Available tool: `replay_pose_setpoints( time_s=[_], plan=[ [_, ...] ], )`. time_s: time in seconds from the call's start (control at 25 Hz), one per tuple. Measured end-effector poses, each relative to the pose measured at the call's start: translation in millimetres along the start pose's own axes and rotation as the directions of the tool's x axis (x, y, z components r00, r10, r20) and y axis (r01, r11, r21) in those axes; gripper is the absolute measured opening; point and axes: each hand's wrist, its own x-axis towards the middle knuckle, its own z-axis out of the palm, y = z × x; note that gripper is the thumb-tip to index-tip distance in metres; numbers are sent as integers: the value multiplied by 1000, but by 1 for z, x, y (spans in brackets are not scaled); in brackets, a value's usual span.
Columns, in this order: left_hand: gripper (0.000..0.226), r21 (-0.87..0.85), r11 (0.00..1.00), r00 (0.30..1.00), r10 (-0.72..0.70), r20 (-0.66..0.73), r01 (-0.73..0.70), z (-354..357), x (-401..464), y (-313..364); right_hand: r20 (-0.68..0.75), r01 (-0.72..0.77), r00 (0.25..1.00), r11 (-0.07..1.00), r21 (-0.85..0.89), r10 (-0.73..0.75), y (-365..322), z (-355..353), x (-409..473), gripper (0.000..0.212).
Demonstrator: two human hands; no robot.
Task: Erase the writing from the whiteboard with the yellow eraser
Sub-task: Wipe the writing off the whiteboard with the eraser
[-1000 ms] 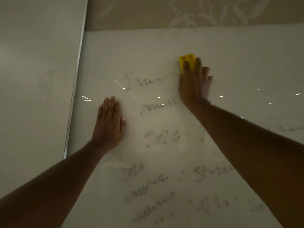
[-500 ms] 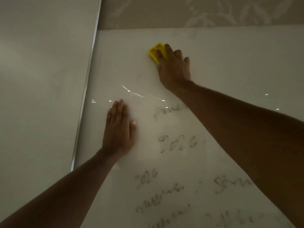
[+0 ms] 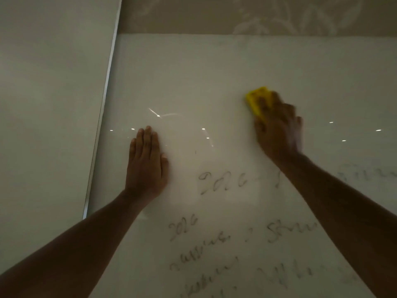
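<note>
The whiteboard (image 3: pixel 214 67) fills most of the view in dim light. My right hand (image 3: pixel 279 130), blurred by motion, presses the yellow eraser (image 3: pixel 256 100) flat against the board right of centre; only the eraser's upper left part shows past my fingers. My left hand (image 3: pixel 147 162) rests flat on the board with fingers together, left of the writing. Dark handwriting (image 3: pixel 223 181) stays below both hands, with more lines (image 3: pixel 202 250) lower down. The board above this writing looks wiped.
A metal frame edge (image 3: pixel 101 117) runs down the board's left side, with a plain grey wall (image 3: pixel 47 104) beyond it. Patterned wallpaper (image 3: pixel 257 16) shows above the board's top edge. Small light reflections (image 3: pixel 159 115) dot the board.
My right hand swept the eraser left, then right and lower, wiping away the top two lines of writing. My left hand has stayed flat on the board.
</note>
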Motion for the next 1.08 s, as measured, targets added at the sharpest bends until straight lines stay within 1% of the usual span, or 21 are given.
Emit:
replay_pose_setpoints(
  time_s=[0.04, 0.08, 0.12, 0.2, 0.24, 0.32, 0.36, 0.4, 0.44, 0.52, 0.56, 0.6, 0.64, 0.68, 0.76, 0.84, 0.88, 0.92, 0.96, 1.0, 1.08],
  plan=[
    [66, -1, 1000, 1000, -1, 1, 1, 0, 0, 0, -44, -185, 982, 982, 27, 186, 5, -1, 1, 55],
    [66, -3, 1000, 1000, 0, 5, 0, 0, 0, 2, -55, -283, 957, 958, 47, 285, -2, 0, -3, 55],
    [66, -3, 1000, 1000, 2, 10, -2, 0, 0, 3, -46, -268, 962, 962, 43, 270, -18, 1, -12, 56],
    [65, -1, 1000, 1000, 11, 12, -11, -1, -1, 3, -21, 60, 998, 996, 64, -58, -59, 9, -47, 58],
    [64, -3, 1000, 1000, 18, 9, -18, -1, -1, 3, -8, 289, 957, 954, 81, -289, -74, 15, -71, 59],
    [64, -14, 1000, 1000, 22, 9, -22, -1, -1, 2, 49, 633, 770, 772, 61, -636, -82, 21, -108, 56],
    [64, -22, 1000, 1000, 22, 13, -22, -1, 0, 2, 82, 700, 708, 712, 49, -702, -75, 19, -110, 53],
    [64, -28, 999, 1000, 20, 16, -20, -2, 0, 2, 108, 702, 705, 712, 31, -700, -63, 17, -98, 53],
    [65, -31, 999, 1000, 19, 19, -18, -2, 0, 2, 136, 628, 770, 778, 7, -623, -52, 14, -79, 54],
    [65, -43, 999, 1000, 14, 24, -13, -3, 0, 2, 125, 299, 947, 954, -17, -294, -35, 7, -33, 56],
    [65, -54, 998, 999, 15, 28, -14, -3, -1, 1, 74, 120, 990, 993, -16, -118, -30, 4, -14, 56],
    [65, -65, 998, 999, 20, 30, -18, -3, -1, 0, 39, -22, 999, 1000, 6, 22, -32, 4, -1, 56],
    [65, -76, 997, 999, 23, 31, -21, -3, -2, -1, 14, -82, 997, 996, 29, 82, -41, 5, 5, 55],
    [64, -86, 996, 999, 26, 31, -24, -3, -3, -2, 15, -31, 999, 998, 49, 31, -54, 7, 2, 55],
    [62, -102, 994, 998, 48, 29, -45, -4, -4, -3, 70, 269, 958, 955, 127, -279, -83, 12, -31, 54],
    [60, -101, 993, 998, 59, 27, -56, -4, -4, -3, 142, 580, 791, 803, 135, -595, -95, 20, -89, 52],
    [60, -99, 994, 999, 44, 31, -41, -5, -4, -1, 162, 678, 710, 727, 103, -685, -92, 21, -116, 52],
    [60, -90, 996, 999, 25, 35, -22, -6, -3, 0, 172, 714, 676, 695, 85, -717, -83, 20, -133, 53],
    [60, -80, 997, 999, 12, 36, -9, -6, -3, 1, 159, 700, 693, 709, 80, -703, -67, 16, -136, 53],
    [61, -70, 997, 999, 10, 37, -7, -6, -4, 3, 148, 637, 755, 768, 67, -639, -48, 11, -129, 53],
    [62, -64, 997, 997, 43, 57, -40, -5, -3, 9, 132, 390, 912, 921, 18, -389, -8, -3, -101, 55]
  ],
)
